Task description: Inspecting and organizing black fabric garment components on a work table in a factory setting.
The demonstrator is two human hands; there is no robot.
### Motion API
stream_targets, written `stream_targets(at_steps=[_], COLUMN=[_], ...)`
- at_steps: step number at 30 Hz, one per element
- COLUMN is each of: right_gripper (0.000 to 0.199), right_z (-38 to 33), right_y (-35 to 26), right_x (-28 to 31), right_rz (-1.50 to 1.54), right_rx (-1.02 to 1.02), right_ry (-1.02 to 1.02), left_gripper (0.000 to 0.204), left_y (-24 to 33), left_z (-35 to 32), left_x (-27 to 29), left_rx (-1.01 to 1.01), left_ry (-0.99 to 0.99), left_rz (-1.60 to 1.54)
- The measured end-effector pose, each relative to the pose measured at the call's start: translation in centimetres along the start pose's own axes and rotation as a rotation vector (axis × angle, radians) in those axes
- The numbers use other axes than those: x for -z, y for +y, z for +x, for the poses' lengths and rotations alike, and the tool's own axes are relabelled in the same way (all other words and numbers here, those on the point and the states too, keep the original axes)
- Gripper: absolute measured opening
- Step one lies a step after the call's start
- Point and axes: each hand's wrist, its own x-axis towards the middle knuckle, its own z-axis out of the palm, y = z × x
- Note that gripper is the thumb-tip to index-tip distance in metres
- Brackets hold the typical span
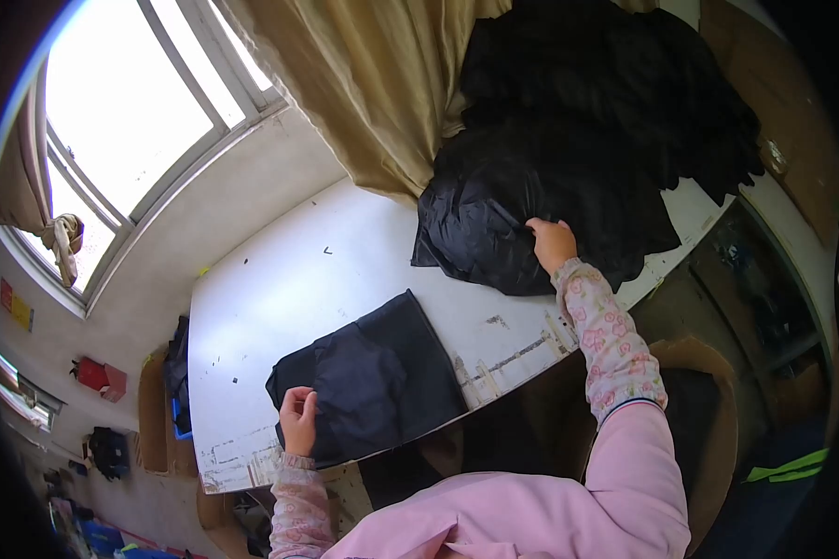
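Note:
A flat stack of black cloth pieces [429, 359] lies at the near edge of the white table, with a smaller, softer dark cloth piece [359, 391] on top. My left hand [298, 421] is closed at the left side of this stack, its fingertips pinching the edge of the top piece. Farther off to the right, my right hand [555, 245] grips the front of a big crumpled heap of thin black fabric [480, 219]. Its thumb and fingers are pressed together on a fold. Floral sleeve covers wrap both forearms.
The white table [280, 270] has chipped edges and a few dark scraps. A gold curtain [373, 84] hangs against the heap, beside a bright window [130, 102]. Open cardboard boxes [708, 359] stand below the right edge and at the left end. More black fabric [615, 74] lies behind.

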Motion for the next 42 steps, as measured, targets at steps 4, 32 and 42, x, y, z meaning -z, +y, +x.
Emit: stream_targets(at_steps=[4,32,42], right_gripper=[0.019,0.057,0.058], right_z=[-5.3,-10.1,-11.1], right_y=[-7.9,-15.0,-16.7], right_x=[1.8,16.2,16.5], right_rz=[0.456,0.737,-0.171], right_rx=[0.061,0.541,0.223], right_ry=[0.071,0.292,-0.436], left_gripper=[0.019,0.014,0.008], left_y=[4.3,9.2,16.0], left_z=[-0.2,-1.4,5.9], left_x=[-6.9,-24.5,-15.4], left_rx=[0.184,0.608,0.150], left_ry=[-0.397,-0.727,-0.370], left_rz=[-0.310,-1.000,-1.069])
